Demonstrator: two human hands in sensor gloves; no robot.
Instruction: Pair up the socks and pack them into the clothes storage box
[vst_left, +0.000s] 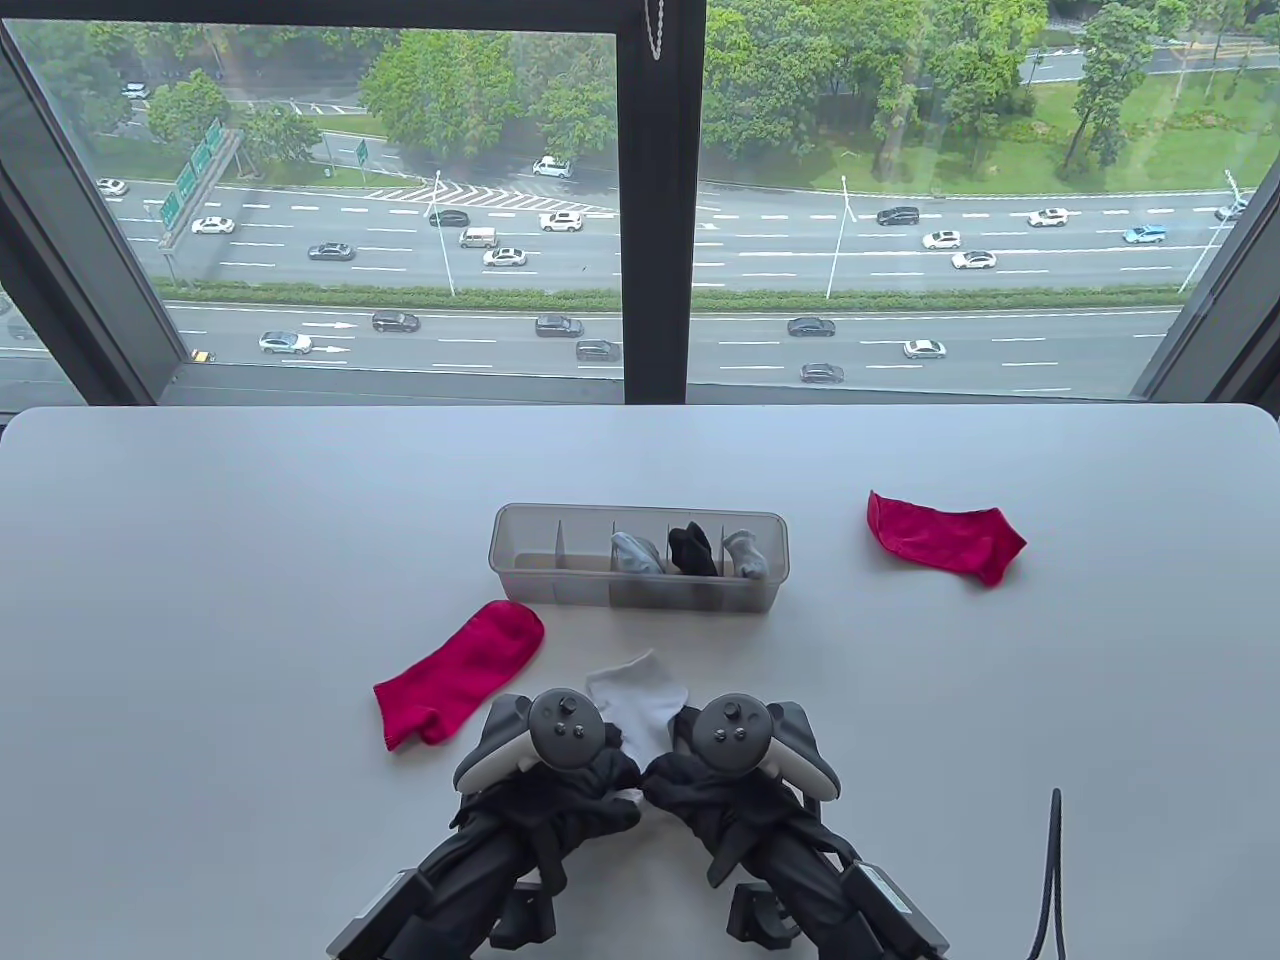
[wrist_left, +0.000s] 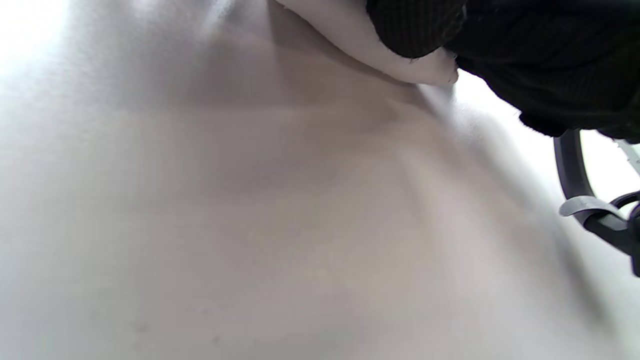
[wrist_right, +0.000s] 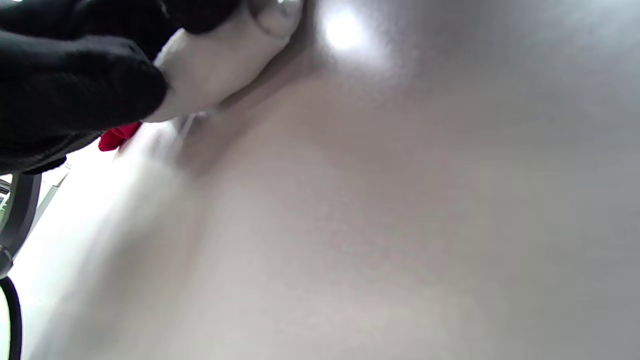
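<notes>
A white sock (vst_left: 640, 700) lies on the table just in front of the box, its near end under both hands. My left hand (vst_left: 600, 785) and right hand (vst_left: 680, 785) meet at that end, and the gloved fingers (wrist_left: 415, 25) curl round the white fabric (wrist_left: 380, 50). The right wrist view shows the same grip on the white sock (wrist_right: 215, 70). One red sock (vst_left: 462, 672) lies left of the hands; another red sock (vst_left: 945, 535) lies far right. The clear storage box (vst_left: 520, 560) holds rolled grey, black and grey pairs in its right compartments.
The white table (vst_left: 200, 600) ends at a window behind the box. A black cable (vst_left: 1050, 880) hangs at the near right edge. The box's two left compartments hold nothing that I can see.
</notes>
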